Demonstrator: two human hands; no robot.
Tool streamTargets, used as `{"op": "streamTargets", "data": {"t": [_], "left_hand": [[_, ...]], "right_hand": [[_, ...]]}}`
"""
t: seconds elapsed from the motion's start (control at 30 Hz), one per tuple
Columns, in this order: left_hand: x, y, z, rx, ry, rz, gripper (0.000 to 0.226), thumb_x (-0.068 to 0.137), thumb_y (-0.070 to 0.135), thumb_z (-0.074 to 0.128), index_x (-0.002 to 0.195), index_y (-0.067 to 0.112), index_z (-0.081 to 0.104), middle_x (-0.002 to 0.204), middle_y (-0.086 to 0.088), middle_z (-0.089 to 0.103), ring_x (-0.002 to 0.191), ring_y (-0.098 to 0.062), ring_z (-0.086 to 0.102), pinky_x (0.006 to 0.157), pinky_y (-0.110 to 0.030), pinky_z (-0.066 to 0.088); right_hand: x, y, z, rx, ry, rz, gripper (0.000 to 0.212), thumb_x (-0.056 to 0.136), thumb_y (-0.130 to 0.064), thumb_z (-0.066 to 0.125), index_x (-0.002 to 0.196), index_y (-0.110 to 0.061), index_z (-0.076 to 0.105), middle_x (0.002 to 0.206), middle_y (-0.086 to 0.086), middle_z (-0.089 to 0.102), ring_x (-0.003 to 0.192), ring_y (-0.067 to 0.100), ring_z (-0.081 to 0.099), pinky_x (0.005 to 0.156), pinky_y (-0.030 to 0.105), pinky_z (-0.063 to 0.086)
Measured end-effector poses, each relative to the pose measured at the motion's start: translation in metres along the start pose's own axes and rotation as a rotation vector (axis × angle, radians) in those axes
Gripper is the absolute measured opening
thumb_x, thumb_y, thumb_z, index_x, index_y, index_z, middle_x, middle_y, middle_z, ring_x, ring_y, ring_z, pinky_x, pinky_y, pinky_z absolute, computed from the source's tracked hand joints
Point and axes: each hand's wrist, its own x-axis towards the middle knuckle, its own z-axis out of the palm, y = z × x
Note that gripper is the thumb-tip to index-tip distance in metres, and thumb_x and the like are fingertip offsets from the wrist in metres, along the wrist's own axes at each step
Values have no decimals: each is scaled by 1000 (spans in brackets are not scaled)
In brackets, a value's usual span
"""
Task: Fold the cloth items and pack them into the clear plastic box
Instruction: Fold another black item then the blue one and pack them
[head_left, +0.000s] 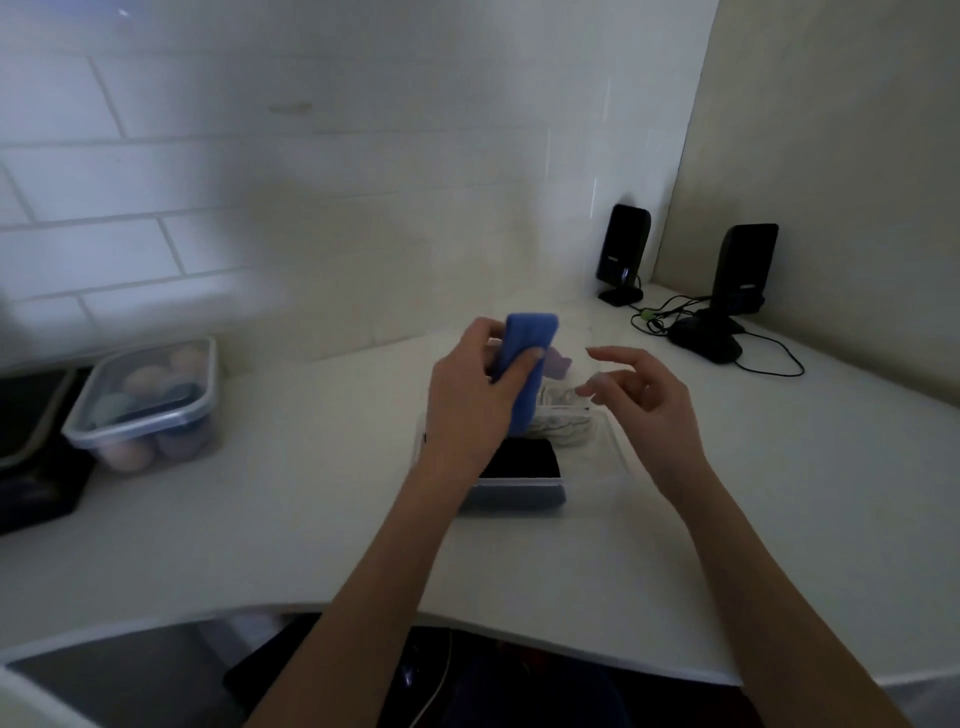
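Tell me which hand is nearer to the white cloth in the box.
Right. The right hand hovers open just above the white cloth; the left hand, holding the blue cloth, is beside it.

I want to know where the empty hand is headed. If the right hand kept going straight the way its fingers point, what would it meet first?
Probably the blue cloth held in the left hand: the right hand, open, points left toward it. Depth is unclear.
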Motion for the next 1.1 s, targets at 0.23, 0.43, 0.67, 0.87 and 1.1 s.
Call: {"op": "streamTargets", "data": {"t": [0.23,0.43,0.67,0.87,1.1], "left_hand": [[4,3,23,-65,-246,-53,18,78,26,72,86,19,58,93,-9,67,84,-17,64,73,-26,50],[2,9,31,-113,-269,-37,15,75,21,75,84,16,64,87,-5,68,84,-14,63,73,-15,50],[13,5,21,-22,-506,-52,36,70,24,79,98,32,59,103,8,63,93,-2,60,75,-11,43],[24,-6,12,-209,-548,-285,44,71,14,75,108,25,53,113,1,61,105,-11,58,81,-20,46],[30,-2,27,-124,-467,-443,47,90,41,52,62,7,66,53,-1,64,63,-20,60,74,-32,53]], "right_hand": [[0,3,-2,89,-197,45,37,80,-3,69,108,-25,59,92,4,71,85,13,66,76,35,55],[4,12,-8,92,-119,21,26,77,-9,73,102,-11,65,97,23,68,93,41,61,77,58,49],[6,19,-10,74,-51,23,17,76,-1,70,92,2,64,88,27,65,78,40,61,72,51,53],[8,20,-16,258,3,76,23,82,12,57,98,-5,61,82,-7,72,81,5,67,75,19,53],[24,33,-15,45,-52,255,31,91,2,51,120,14,49,84,-6,53,67,-19,59,86,30,46]]}}
